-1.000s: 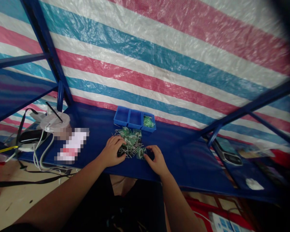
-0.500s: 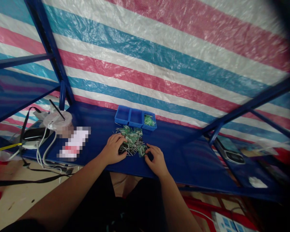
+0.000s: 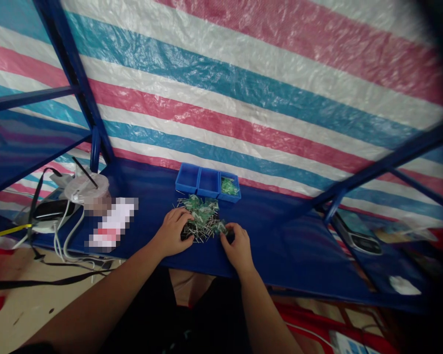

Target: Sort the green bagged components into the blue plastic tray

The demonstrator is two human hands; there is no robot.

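Note:
A loose pile of thin silvery nail-like pins (image 3: 199,233) lies on the blue tabletop, with crumpled clear-and-green plastic packets (image 3: 203,210) on top of it. My left hand (image 3: 174,233) rests against the pile's left side, its fingers curved over the edge and the thumb apart. Across from it, my right hand (image 3: 239,246) has thumb and fingertips bent round the edge of one green packet (image 3: 220,227) at the pile's right side. The exact grip of the fingertips is hard to make out.
Behind the pile sits a blue three-part tray (image 3: 208,182); its right compartment holds small green pieces (image 3: 229,186). At left stand a lidded cup (image 3: 86,187) with a black straw, and cables. A scale (image 3: 365,243) lies at right. Blue frame posts flank the striped sheet.
The green packet at the right of the pile has shifted slightly right, and my right hand's fingers have closed in on it. My left hand keeps its place. The view has tilted slightly.

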